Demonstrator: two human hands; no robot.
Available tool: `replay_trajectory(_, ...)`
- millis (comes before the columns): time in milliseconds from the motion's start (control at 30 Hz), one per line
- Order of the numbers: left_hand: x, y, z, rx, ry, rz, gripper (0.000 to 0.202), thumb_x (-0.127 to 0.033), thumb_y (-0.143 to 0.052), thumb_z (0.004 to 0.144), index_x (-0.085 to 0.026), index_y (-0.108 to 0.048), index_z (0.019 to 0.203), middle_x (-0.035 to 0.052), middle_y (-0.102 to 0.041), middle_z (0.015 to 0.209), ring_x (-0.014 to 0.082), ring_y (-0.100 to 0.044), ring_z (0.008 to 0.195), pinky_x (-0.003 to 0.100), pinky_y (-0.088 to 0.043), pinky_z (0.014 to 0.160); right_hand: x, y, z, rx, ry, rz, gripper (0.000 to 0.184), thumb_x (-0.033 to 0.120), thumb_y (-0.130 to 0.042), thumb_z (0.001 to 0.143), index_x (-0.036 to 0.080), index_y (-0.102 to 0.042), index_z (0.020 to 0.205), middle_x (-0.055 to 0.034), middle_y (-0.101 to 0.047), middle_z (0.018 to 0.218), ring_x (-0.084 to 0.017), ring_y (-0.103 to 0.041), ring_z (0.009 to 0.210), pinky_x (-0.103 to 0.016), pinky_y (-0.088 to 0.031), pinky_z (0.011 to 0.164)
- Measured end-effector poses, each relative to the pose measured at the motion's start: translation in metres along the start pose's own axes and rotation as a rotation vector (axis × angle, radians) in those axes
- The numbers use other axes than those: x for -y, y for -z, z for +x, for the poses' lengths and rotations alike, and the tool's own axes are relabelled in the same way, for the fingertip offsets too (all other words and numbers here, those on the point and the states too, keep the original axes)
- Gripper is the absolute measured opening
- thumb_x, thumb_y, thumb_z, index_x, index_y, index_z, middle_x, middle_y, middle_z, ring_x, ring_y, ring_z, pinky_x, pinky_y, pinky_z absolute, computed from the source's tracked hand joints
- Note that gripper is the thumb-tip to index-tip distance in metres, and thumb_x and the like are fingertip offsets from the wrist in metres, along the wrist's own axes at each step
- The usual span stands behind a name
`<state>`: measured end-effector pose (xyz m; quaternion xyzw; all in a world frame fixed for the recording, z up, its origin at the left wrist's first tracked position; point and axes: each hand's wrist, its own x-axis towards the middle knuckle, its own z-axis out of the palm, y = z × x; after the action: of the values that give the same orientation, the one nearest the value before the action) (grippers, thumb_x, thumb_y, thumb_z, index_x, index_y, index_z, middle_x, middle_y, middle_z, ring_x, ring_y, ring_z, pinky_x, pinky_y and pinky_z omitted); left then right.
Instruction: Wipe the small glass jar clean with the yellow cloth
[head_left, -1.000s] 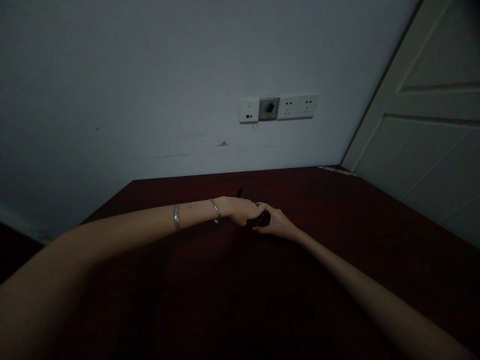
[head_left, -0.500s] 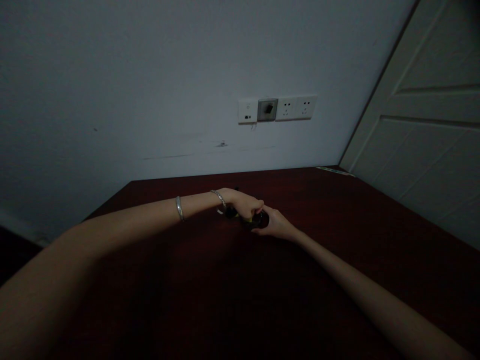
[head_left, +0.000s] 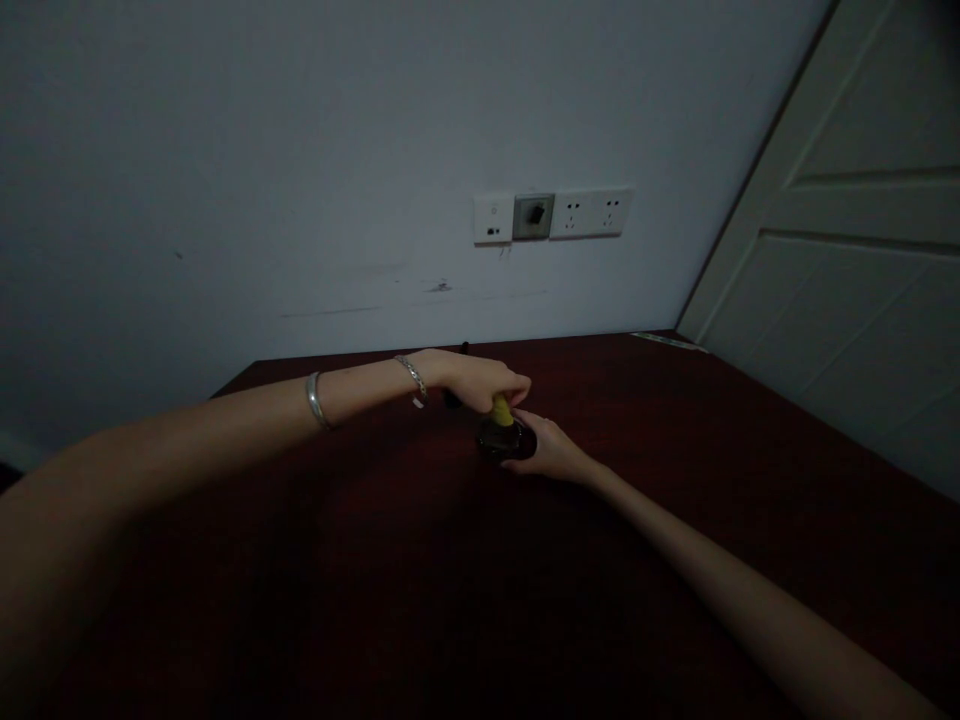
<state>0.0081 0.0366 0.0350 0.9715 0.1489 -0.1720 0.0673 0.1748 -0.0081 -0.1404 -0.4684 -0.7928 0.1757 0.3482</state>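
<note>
My right hand [head_left: 553,449] is curved around the right side of a dark, shiny, round container [head_left: 499,442] on the table. Just above it, my left hand [head_left: 489,384] is closed with its fingers curled, gripping a yellow piece [head_left: 502,410] that extends down to the container's top. Whether the yellow piece enters the container or only touches it, I cannot tell. Behind and below my left wrist, a black object [head_left: 452,399] shows in part; its kind is hidden. Two silver bangles circle my left arm.
The dark red wooden table [head_left: 450,580] runs back to a pale wall [head_left: 337,180] with sockets and a switch plate [head_left: 553,216]. A white panelled door [head_left: 847,270] stands at the right. A thin pale strip [head_left: 667,341] lies at the table's back right corner.
My left hand has risen a little, away from the container, and its forearm has shifted left and up. More of the yellow piece and the container shows now. My right hand stays put.
</note>
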Motion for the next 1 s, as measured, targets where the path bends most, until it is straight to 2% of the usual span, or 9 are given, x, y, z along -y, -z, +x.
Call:
replay_trajectory(100,-0.006,-0.022,0.001,-0.004,-0.05,0.095,0.04,-0.009,-0.05,0.071,-0.017,-0.05,0.111,0.0084,-0.063,0.084,0.0191,-0.053,0.068,0.03,-0.036,0.058,0.002,0.001,0.0,0.012,-0.008,0.01,0.069,0.039,-0.079,0.058,0.019,-0.055,0.12,-0.0111,-0.066,0.114,-0.03,-0.062,0.104,-0.046,-0.046,0.091)
replay_trajectory(167,-0.009,-0.043,0.001,-0.012,-0.06,0.187,0.039,-0.011,-0.051,0.075,-0.016,-0.048,0.114,0.0113,-0.065,0.087,0.0209,-0.056,0.07,0.032,-0.038,0.06,0.003,0.001,0.0,0.013,-0.015,0.013,0.074,0.038,-0.08,0.057,0.019,-0.054,0.123,-0.0122,-0.063,0.121,-0.031,-0.059,0.111,-0.047,-0.044,0.095)
replay_trajectory(233,-0.009,-0.06,0.001,-0.033,-0.087,0.242,0.034,-0.01,-0.052,0.076,-0.015,-0.049,0.11,0.0136,-0.066,0.09,0.0222,-0.058,0.075,0.032,-0.041,0.065,0.004,0.001,0.001,0.012,-0.024,0.013,0.081,0.037,-0.081,0.056,0.02,-0.05,0.129,-0.0139,-0.058,0.129,-0.032,-0.055,0.118,-0.049,-0.04,0.1)
replay_trajectory(300,-0.009,-0.07,-0.001,-0.067,-0.091,0.257,0.035,-0.008,-0.054,0.073,-0.014,-0.049,0.108,0.0154,-0.066,0.09,0.0237,-0.06,0.076,0.033,-0.043,0.066,0.005,0.0,0.002,0.015,-0.033,0.012,0.083,0.037,-0.08,0.057,0.02,-0.047,0.132,-0.0142,-0.057,0.131,-0.032,-0.054,0.119,-0.05,-0.039,0.101)
replay_trajectory(433,-0.012,-0.066,-0.003,-0.068,-0.043,0.224,0.041,-0.011,-0.055,0.073,-0.011,-0.046,0.113,0.0183,-0.067,0.09,0.0267,-0.061,0.076,0.035,-0.045,0.066,0.01,0.002,0.003,0.022,-0.041,0.01,0.083,0.037,-0.08,0.057,0.021,-0.048,0.131,-0.0134,-0.058,0.129,-0.033,-0.055,0.118,-0.05,-0.04,0.1)
replay_trajectory(600,-0.014,-0.05,0.001,0.053,0.05,0.077,0.064,-0.019,-0.056,0.072,-0.005,-0.032,0.13,0.0216,-0.066,0.097,0.0269,-0.06,0.077,0.035,-0.045,0.062,0.021,0.005,0.003,0.035,-0.019,0.025,0.069,0.034,-0.08,0.059,0.023,-0.054,0.122,-0.008,-0.065,0.116,-0.028,-0.062,0.105,-0.041,-0.047,0.09)
replay_trajectory(767,-0.003,-0.044,0.0,0.061,0.085,-0.205,0.062,-0.016,-0.053,0.067,-0.009,-0.033,0.125,0.0162,-0.064,0.098,0.0209,-0.057,0.073,0.031,-0.042,0.058,0.027,0.007,0.004,0.038,-0.024,0.023,0.058,0.031,-0.079,0.06,0.02,-0.059,0.113,-0.0065,-0.069,0.102,-0.025,-0.065,0.093,-0.038,-0.049,0.081)
replay_trajectory(867,0.004,-0.045,0.0,0.074,0.111,-0.293,0.06,-0.015,-0.048,0.066,-0.012,-0.03,0.123,0.0119,-0.063,0.092,0.0179,-0.056,0.068,0.028,-0.04,0.052,0.025,0.007,0.004,0.043,-0.022,0.013,0.056,0.033,-0.079,0.06,0.019,-0.059,0.111,-0.0073,-0.068,0.103,-0.025,-0.064,0.091,-0.038,-0.048,0.081)
replay_trajectory(1000,0.012,-0.045,0.005,0.088,0.134,-0.39,0.063,-0.015,-0.048,0.063,-0.015,-0.028,0.123,0.0098,-0.062,0.092,0.0187,-0.057,0.072,0.028,-0.041,0.051,0.022,0.006,0.003,0.051,-0.011,0.0,0.061,0.037,-0.078,0.06,0.019,-0.056,0.114,-0.0084,-0.067,0.108,-0.026,-0.063,0.095,-0.04,-0.048,0.083)
